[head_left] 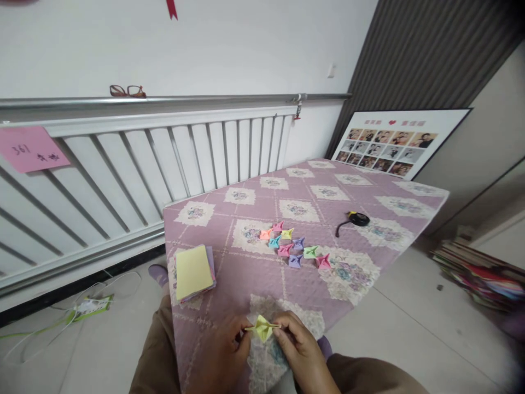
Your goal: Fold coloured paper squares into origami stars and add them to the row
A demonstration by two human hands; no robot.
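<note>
Between my two hands, close to the table's near edge, is a small yellow folded-paper piece (263,328) with a raised middle and a thin point out to each side. The thumb and fingers of my left hand (227,347) pinch its left point. My right hand (298,345) grips the right point the same way. Farther up the table sits a cluster of several folded-paper pieces (285,250) in pink, orange, yellow, blue, purple and green. A stack of coloured paper sheets (194,272), yellow on top, lies to the left.
A patterned purple tablecloth (229,273) covers the table. A black tape measure (358,219) with a strap lies on the right. Behind stands a white radiator (205,153), glasses (127,91) resting on its pipe. A photo board (394,145) leans at the back right.
</note>
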